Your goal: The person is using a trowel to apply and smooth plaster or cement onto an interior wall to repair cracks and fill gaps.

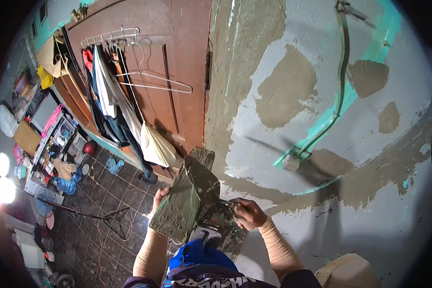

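My left hand (159,198) grips a plastering float (174,215), a long board smeared with wet grey mortar, from its left side. Only part of that hand shows; the board hides the rest. In my right hand (248,214) is a trowel, its handle closed in my fingers. The mortar-coated trowel blade (202,183) lies over the upper right part of the float, apparently touching it. Both tools are held in front of my body, near the foot of the plastered wall (245,144).
Grey mortar patches (288,89) mark the wall, and a cable (342,72) runs down to a small box (291,163). Clothes (113,101) and a wire hanger (158,82) hang on a brown door (182,29). Left, a tripod stand (105,218) crosses the tiles near a cluttered shelf (45,144).
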`<state>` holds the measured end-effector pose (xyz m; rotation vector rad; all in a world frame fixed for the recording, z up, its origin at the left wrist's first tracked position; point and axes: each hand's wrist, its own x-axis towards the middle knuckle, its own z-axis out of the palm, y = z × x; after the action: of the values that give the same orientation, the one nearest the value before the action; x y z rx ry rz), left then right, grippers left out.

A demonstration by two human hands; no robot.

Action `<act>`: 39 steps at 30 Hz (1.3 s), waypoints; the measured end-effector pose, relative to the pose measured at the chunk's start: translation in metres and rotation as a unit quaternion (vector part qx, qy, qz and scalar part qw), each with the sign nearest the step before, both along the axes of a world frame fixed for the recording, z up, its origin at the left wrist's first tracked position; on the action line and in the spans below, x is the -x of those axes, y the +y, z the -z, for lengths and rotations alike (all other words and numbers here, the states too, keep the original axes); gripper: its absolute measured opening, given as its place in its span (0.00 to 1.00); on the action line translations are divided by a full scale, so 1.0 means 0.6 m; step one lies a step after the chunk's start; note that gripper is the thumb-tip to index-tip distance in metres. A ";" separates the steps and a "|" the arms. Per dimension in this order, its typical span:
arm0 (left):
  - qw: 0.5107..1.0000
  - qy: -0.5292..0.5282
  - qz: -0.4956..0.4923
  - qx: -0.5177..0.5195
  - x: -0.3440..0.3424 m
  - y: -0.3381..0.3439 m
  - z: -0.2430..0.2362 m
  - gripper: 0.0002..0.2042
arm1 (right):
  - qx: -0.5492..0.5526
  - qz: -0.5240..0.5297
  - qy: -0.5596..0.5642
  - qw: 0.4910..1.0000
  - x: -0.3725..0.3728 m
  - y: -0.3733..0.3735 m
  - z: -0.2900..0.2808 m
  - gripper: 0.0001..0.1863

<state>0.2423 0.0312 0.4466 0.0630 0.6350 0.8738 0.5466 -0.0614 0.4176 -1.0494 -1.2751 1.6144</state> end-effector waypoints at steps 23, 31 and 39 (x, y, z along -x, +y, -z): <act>0.949 0.144 -0.276 -0.052 0.065 0.036 0.132 0.17 | -0.085 0.116 -0.390 0.910 -0.104 -0.055 0.178 0.25; 0.941 0.071 -0.320 -0.090 0.117 -0.030 0.218 0.21 | -0.005 0.017 -0.470 0.883 -0.024 0.092 0.437 0.22; 0.960 0.055 -0.268 -0.061 0.140 -0.084 0.288 0.22 | -0.038 0.032 -0.582 0.812 -0.001 0.232 0.594 0.21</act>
<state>0.1585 -0.0192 0.2735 0.0511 0.7154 1.4432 0.5475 0.0777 0.0609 -2.1354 -1.9742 0.7371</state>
